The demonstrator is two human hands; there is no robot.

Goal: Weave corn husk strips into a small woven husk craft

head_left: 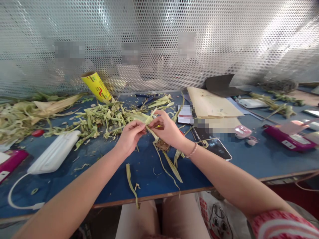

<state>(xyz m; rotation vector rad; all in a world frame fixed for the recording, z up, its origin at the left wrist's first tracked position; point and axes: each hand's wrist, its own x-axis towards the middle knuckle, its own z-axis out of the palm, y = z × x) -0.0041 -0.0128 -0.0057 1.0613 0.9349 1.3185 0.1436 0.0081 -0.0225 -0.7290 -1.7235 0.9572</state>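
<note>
Over the middle of the blue table, my left hand [133,133] pinches a pale green strip of corn husk [150,118] between thumb and fingers. Close beside it, my right hand [167,127] grips the same strip, its fingers curled inward. The strip's finer details are hidden by the fingers. A small brown coiled bundle [162,145] lies under my right hand, partly covered. Loose husk strips [173,168] trail towards the table's front edge, and another strip [129,181] hangs over it. Just left of my hands spreads a heap of short, twisted husk pieces [96,121].
A yellow cardboard tube [96,87] leans by the perforated metal screen [154,26]. Larger husks [17,114] lie far left, near a white power bank [55,153] with its cable. At right are brown paper [211,103], a dark phone [216,147] and a purple box [289,137].
</note>
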